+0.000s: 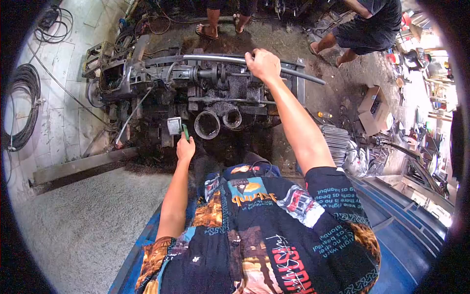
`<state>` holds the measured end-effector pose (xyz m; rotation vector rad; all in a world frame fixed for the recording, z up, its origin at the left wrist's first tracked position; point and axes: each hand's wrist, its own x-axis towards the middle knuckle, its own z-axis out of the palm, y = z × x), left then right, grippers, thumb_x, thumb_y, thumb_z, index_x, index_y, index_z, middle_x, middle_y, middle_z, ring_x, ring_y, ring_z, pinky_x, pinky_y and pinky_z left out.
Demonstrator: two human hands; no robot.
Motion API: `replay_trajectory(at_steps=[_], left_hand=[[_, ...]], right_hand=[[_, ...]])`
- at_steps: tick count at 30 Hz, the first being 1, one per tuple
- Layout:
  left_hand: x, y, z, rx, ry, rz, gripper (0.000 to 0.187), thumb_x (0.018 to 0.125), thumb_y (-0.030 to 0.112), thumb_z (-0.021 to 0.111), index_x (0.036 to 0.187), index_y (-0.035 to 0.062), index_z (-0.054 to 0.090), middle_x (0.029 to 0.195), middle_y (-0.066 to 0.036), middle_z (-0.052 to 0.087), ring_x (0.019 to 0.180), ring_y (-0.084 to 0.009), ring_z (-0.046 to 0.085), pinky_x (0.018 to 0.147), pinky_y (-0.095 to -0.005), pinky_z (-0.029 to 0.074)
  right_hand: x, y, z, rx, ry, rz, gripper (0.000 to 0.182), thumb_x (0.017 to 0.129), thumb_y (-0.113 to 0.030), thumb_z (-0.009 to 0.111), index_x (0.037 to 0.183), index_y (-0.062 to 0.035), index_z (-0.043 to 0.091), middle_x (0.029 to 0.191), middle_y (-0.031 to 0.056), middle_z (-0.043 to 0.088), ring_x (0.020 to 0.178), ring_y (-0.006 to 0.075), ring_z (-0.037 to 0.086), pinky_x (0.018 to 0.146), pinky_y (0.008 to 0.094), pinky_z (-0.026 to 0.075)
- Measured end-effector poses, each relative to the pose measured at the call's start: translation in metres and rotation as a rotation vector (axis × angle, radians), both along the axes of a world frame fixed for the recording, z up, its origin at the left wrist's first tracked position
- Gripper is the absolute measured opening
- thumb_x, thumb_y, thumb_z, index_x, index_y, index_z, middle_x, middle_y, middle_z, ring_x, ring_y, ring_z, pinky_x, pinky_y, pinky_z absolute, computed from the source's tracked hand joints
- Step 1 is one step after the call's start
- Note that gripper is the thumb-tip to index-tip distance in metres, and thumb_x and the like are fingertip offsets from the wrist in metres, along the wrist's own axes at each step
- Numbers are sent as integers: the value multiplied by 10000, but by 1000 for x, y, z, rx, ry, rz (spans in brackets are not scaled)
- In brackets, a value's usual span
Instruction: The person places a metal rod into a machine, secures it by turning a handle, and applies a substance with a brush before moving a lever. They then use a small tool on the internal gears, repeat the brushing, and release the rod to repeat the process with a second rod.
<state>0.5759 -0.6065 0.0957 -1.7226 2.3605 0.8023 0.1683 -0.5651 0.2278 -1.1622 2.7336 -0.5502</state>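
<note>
My right hand [264, 64] is wrapped round a long grey metal pipe [215, 58], which lies across the far side of a dark, greasy machine [182, 73] and sticks out past its right end. Low at the machine's near left side, my left hand [185, 147] grips the green handle of a tool with a square, pale metal head [174, 126]; its exact kind does not show clearly. Right of that head stand a wide metal ring [206, 125] and a smaller round metal cup [232, 119], both at the machine's near edge. Dark shavings cover the machine bed.
A person's sandalled feet [207, 31] are beyond the machine, and another person [369, 34] is at the upper right. An open cardboard box [373, 111] lies on the floor, near a small yellow bottle [324, 115]. Coiled black hose [23, 105] hangs at left.
</note>
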Motion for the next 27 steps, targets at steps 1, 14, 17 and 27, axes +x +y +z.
replay_trajectory(at_steps=[1,14,17,27], left_hand=[[-1,0,4,15,-15,9,455,914,256,554,1298,22,492,1043,-273,641,987,-442,613,844,-512,495],[-3,0,-3,59,-54,40,487,932,285,505,1320,-7,475,1030,-270,645,983,-439,614,847,-520,489],[-5,0,-2,65,-51,54,488,931,281,503,1321,-12,474,1028,-269,646,977,-439,617,849,-519,489],[-4,1,-7,19,-60,43,500,928,285,501,1328,-13,470,1034,-270,644,974,-437,618,853,-515,490]], right_hand=[[0,-1,1,15,-6,-4,436,880,-427,502,925,-44,706,975,197,680,926,372,653,840,466,505],[4,-5,9,88,-24,-28,442,862,-407,488,858,-20,701,879,211,692,857,366,677,802,459,535],[5,-7,10,100,-28,-46,443,862,-409,488,859,-21,702,882,216,692,862,366,678,802,461,535],[-2,-7,5,166,-88,-30,459,888,-433,458,976,-47,692,970,225,681,945,381,654,858,476,506]])
